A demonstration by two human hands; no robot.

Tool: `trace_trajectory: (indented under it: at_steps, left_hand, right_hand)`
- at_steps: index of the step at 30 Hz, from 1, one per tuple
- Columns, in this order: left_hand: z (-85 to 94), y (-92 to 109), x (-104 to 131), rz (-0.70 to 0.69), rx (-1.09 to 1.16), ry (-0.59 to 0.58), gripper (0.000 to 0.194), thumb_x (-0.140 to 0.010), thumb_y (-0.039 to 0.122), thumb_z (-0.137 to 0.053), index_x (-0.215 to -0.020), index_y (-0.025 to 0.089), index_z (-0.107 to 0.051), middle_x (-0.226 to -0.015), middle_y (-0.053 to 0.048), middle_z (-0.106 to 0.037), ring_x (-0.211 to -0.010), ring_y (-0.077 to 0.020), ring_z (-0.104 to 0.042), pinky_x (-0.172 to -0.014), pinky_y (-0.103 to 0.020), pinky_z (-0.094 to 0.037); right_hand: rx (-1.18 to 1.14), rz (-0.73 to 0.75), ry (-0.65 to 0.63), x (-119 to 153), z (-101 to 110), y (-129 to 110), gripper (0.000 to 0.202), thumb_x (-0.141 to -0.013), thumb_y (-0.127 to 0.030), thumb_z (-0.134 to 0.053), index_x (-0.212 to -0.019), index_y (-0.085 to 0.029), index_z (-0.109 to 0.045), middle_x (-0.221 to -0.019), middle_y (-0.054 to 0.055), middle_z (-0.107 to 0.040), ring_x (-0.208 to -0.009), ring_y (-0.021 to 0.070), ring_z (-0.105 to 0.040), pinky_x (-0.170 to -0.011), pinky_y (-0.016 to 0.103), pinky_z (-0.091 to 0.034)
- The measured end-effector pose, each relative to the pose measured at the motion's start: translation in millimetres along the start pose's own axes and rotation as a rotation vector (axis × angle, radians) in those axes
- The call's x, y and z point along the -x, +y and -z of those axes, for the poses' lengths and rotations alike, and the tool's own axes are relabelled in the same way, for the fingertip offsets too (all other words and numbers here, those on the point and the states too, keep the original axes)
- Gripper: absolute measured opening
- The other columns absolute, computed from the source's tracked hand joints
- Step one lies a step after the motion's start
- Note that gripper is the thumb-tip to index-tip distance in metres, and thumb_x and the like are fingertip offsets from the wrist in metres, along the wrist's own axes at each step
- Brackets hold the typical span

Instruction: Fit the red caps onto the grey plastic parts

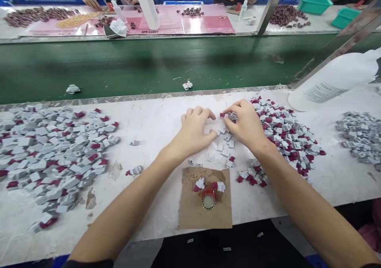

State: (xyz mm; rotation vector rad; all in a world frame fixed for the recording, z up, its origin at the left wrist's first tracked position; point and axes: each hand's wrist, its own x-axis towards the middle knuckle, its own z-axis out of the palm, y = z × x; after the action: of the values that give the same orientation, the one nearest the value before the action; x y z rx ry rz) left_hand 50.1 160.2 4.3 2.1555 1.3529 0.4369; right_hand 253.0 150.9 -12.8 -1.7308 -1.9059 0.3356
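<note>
Beyond the cardboard (pixel 190 212), the left hand (pixel 195 131) curves open (empty); the right hand's (pixel 245 125) fingers pinch small pieces (pixel 231 117).

And there was the white desk (pixel 154 119), stained in patches! A broad grey-and-maroon heap (pixel 59 145) spread across its left; brown cardboard (pixel 190 216) lay at the near edge, loose grey pieces (pixel 222 145) just beyond. Over right, a mixed pile (pixel 285 133), a white bottle (pixel 333 81), and a grey pile (pixel 361 137)!
</note>
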Motion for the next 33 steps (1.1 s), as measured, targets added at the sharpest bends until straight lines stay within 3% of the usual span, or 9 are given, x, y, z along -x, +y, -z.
trace_trajectory:
  at_steps: [4, 7, 10, 13, 18, 22, 26, 29, 33]
  left_hand:
    - [-13.0, -3, 18, -0.092, -0.073, -0.080, 0.024, -0.102, 0.018, -0.070, -0.125, 0.023, -0.071, -0.132, -0.008, -0.073, -0.130, -0.0363, -0.055, -0.111, -0.052, -0.040]
    - [-19.4, -6, 12, -0.121, -0.113, -0.094, 0.015, -0.106, 0.019, -0.070, -0.120, 0.023, -0.072, -0.129, -0.007, -0.078, -0.129, -0.0360, -0.057, -0.109, -0.051, -0.039]
    - [-19.6, -5, 8, -0.110, -0.089, -0.075, 0.004, -0.108, 0.018, -0.070, -0.110, 0.022, -0.070, -0.120, -0.008, -0.081, -0.125, -0.0346, -0.060, -0.111, -0.053, -0.040]
    - [-11.9, -3, 18, -0.079, 0.159, -0.043, 0.009, -0.109, 0.022, -0.066, -0.117, 0.024, -0.071, -0.110, -0.006, -0.079, -0.112, -0.0298, -0.066, -0.105, -0.049, -0.046]
    - [6.9, -1, 55, 0.223, 0.782, -0.041, 0.018, -0.110, 0.036, -0.067, -0.120, 0.026, -0.076, -0.087, -0.003, -0.072, -0.083, -0.0222, -0.067, -0.080, -0.039, -0.052]
    - [12.7, -4, 82, 0.455, 1.062, -0.076, 0.019, -0.102, 0.039, -0.080, -0.108, 0.021, -0.082, -0.089, -0.005, -0.073, -0.083, -0.0190, -0.067, -0.080, -0.036, -0.055]
    - [13.2, -3, 104, 0.501, 1.082, -0.127, 0.028, -0.093, 0.038, -0.093, -0.114, 0.022, -0.084, -0.098, -0.005, -0.078, -0.092, -0.0198, -0.073, -0.088, -0.035, -0.059]
    - [12.5, -1, 117, 0.484, 1.038, -0.115, 0.032, -0.098, 0.040, -0.088, -0.124, 0.023, -0.082, -0.105, -0.008, -0.083, -0.107, -0.0254, -0.079, -0.098, -0.039, -0.062]
    - [7.8, -3, 129, 0.402, 0.823, -0.043, 0.028, -0.106, 0.049, -0.077, -0.119, 0.025, -0.081, -0.100, -0.008, -0.084, -0.100, -0.0269, -0.079, -0.091, -0.041, -0.064]
  right_hand:
    - [-0.325, -0.136, 0.076, 18, 22, -6, 0.011, -0.098, -0.025, -0.075, -0.109, -0.023, -0.077, -0.115, 0.011, -0.081, -0.100, 0.0294, -0.079, -0.089, 0.048, -0.065]
    - [-0.624, -0.294, -0.006, 43, 37, -11, 0.025, -0.092, -0.037, -0.089, -0.105, -0.024, -0.074, -0.095, 0.006, -0.082, -0.078, 0.0257, -0.081, -0.070, 0.041, -0.066]
    - [-0.760, -0.369, -0.117, 72, 47, -15, 0.038, -0.083, -0.046, -0.100, -0.106, -0.023, -0.079, -0.087, 0.005, -0.082, -0.078, 0.0258, -0.082, -0.066, 0.038, -0.068]
    - [-0.821, -0.390, -0.142, 98, 52, -17, 0.033, -0.086, -0.048, -0.099, -0.104, -0.024, -0.086, -0.088, 0.007, -0.083, -0.081, 0.0247, -0.083, -0.068, 0.035, -0.070]
    - [-0.868, -0.313, -0.121, 141, 54, -25, 0.005, -0.097, -0.032, -0.091, -0.102, -0.031, -0.092, -0.097, 0.005, -0.085, -0.087, 0.0236, -0.083, -0.073, 0.034, -0.071]
    - [-0.740, -0.195, -0.110, 170, 52, -44, 0.023, -0.100, -0.015, -0.077, -0.103, -0.034, -0.088, -0.104, 0.004, -0.085, -0.096, 0.0235, -0.082, -0.079, 0.034, -0.069]
    - [-0.675, -0.097, -0.159, 185, 45, -63, 0.021, -0.099, -0.011, -0.071, -0.099, -0.030, -0.082, -0.102, 0.004, -0.082, -0.090, 0.0219, -0.083, -0.073, 0.031, -0.068]
    - [-0.649, -0.023, -0.174, 191, 38, -69, 0.022, -0.101, -0.008, -0.067, -0.103, -0.026, -0.079, -0.103, 0.005, -0.080, -0.085, 0.0205, -0.083, -0.068, 0.030, -0.067]
    - [-0.571, 0.025, -0.165, 197, 31, -69, 0.024, -0.105, -0.005, -0.063, -0.111, -0.025, -0.076, -0.107, 0.008, -0.078, -0.089, 0.0215, -0.083, -0.068, 0.031, -0.067]
